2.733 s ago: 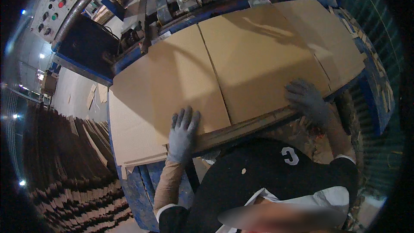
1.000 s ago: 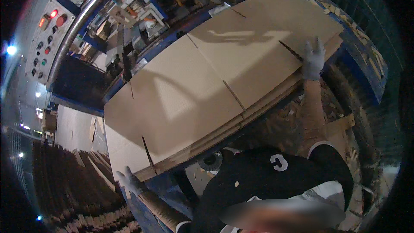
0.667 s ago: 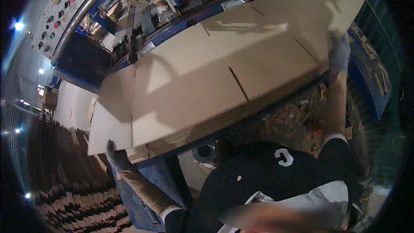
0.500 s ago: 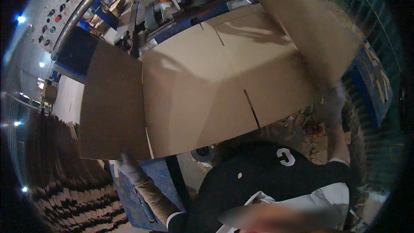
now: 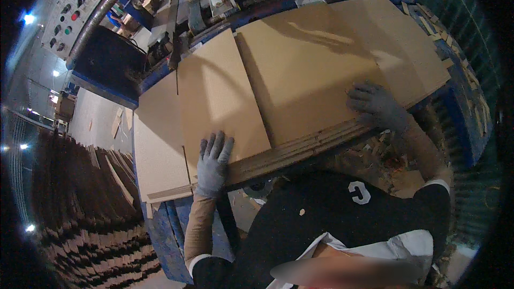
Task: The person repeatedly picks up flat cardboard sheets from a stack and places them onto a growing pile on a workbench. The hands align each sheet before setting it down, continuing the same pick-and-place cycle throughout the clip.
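A tan corrugated cardboard sheet [image 5: 313, 69] lies folded across the table in front of me. Its narrower left panel [image 5: 222, 96] rests flat, with a dark gap between it and the wider panel on the right. My left hand [image 5: 213, 165], in a grey glove, presses on the lower left part of that panel, fingers stretched out. On the wider panel near its right front corner rests my right hand [image 5: 375, 104], also gloved, fingers extended and bent slightly. Neither hand grips anything. Layered cardboard edges [image 5: 305, 150] show below the front edge.
Beyond the cardboard stands a blue machine [image 5: 257, 18] with metal parts. A control panel [image 5: 75, 13] with buttons and a metal pipe [image 5: 107, 16] are at the upper left. Stacked cardboard [image 5: 85, 192] fills the lower left. Scraps [image 5: 385, 155] litter the floor beneath; offcuts lie at the right.
The raised left and right panels have come down inward and now lie flat. My left hand has moved right and up onto the left panel; my right hand has moved left onto the cardboard.
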Demonstrator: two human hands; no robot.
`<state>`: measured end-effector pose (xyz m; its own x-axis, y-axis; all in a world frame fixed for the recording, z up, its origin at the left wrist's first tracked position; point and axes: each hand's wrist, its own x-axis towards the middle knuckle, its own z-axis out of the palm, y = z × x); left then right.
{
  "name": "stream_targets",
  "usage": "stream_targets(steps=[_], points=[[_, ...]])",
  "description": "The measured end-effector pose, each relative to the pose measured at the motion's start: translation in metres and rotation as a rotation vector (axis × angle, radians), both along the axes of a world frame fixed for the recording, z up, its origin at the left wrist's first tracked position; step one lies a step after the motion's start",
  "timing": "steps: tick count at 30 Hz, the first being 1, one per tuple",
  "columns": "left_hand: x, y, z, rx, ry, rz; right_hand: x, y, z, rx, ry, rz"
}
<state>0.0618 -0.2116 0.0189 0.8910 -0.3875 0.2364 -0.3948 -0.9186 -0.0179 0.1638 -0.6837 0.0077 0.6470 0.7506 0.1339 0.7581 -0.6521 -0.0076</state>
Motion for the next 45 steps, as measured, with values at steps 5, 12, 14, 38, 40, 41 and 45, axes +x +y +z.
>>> stream_targets(steps=[5,12,14,38,40,41,45], points=[[0.058,0.036,-0.013,-0.042,-0.115,-0.062,0.072,0.009,-0.002,0.118,-0.149,0.052],[0.184,0.075,-0.025,-0.090,-0.295,-0.162,0.168,0.029,-0.011,0.101,-0.213,-0.130],[0.212,0.071,-0.025,-0.041,-0.305,-0.119,0.193,0.040,-0.021,0.111,-0.328,-0.220],[-0.042,0.190,-0.046,-0.267,0.070,1.673,0.031,-0.086,-0.080,0.482,-0.748,-1.154],[-0.041,0.175,-0.033,-0.179,0.117,1.697,0.030,-0.103,-0.087,0.246,-0.627,-1.327],[-0.045,0.168,-0.022,-0.151,0.160,1.705,0.030,-0.111,-0.089,0.153,-0.563,-1.366],[-0.043,0.148,0.018,-0.855,-0.391,1.053,0.036,-0.136,-0.092,-0.138,-0.637,-1.230]])
